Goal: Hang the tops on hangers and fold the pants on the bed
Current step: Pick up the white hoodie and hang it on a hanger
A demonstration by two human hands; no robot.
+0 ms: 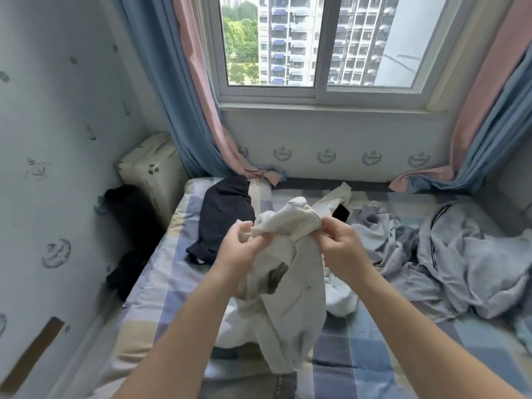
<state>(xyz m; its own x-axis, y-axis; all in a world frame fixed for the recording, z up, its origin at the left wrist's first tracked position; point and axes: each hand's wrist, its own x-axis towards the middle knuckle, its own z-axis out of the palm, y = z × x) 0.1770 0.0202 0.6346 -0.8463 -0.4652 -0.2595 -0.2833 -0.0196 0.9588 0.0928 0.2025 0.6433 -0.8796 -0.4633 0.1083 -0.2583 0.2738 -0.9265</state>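
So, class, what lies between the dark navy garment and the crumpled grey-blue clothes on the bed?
In the head view, the white garment, gripped by the left hand and right hand, with white cloth beside it.

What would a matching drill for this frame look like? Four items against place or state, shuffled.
Things:
1. white garment
2. dark navy garment
3. pale grey garment with a dark stripe
4. cream case

Place or state:
A. crumpled on the right side of the bed
B. stands upright past the bed's far left corner
C. gripped by the left hand and right hand
D. lies on the bed, left of the hands

Pairs: 1-C, 2-D, 3-A, 4-B
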